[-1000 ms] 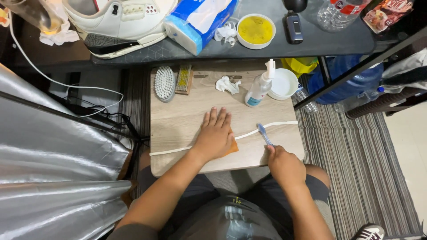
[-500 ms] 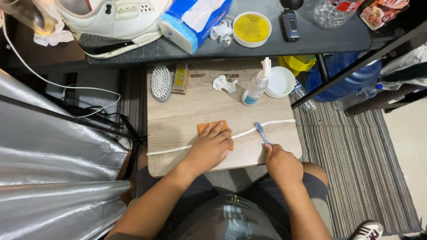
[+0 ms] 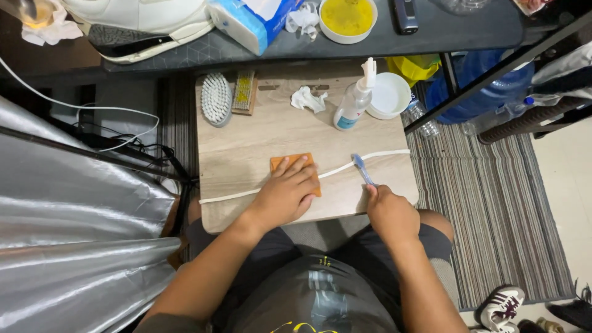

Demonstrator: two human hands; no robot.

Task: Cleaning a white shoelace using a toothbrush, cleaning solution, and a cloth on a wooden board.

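Pressing flat on an orange cloth (image 3: 295,165), our left hand (image 3: 285,196) lies spread with its fingers over the near part of the pad, pinning a white shoelace (image 3: 333,171) that runs across the wooden tabletop (image 3: 259,132) from the near left edge to the far right edge. Our right hand (image 3: 390,214) is closed around the handle of a blue toothbrush (image 3: 362,169), whose head rests on the lace just right of the cloth.

Farther back on the tabletop we see a white oval scrub brush (image 3: 216,98) and a small wooden brush (image 3: 244,92) at the far left, a crumpled tissue (image 3: 308,98) near the middle, then a white pump bottle (image 3: 356,98) touching a white bowl (image 3: 390,95) at the far right. None of these lies between our hands and the lace.

Beyond, a dark shelf (image 3: 456,28) carries a white sneaker (image 3: 135,21), a tissue pack (image 3: 250,21) and a bowl of yellow liquid (image 3: 348,18). A striped rug (image 3: 493,216) covers the floor on the right; a silver sheet (image 3: 68,234) fills the left.
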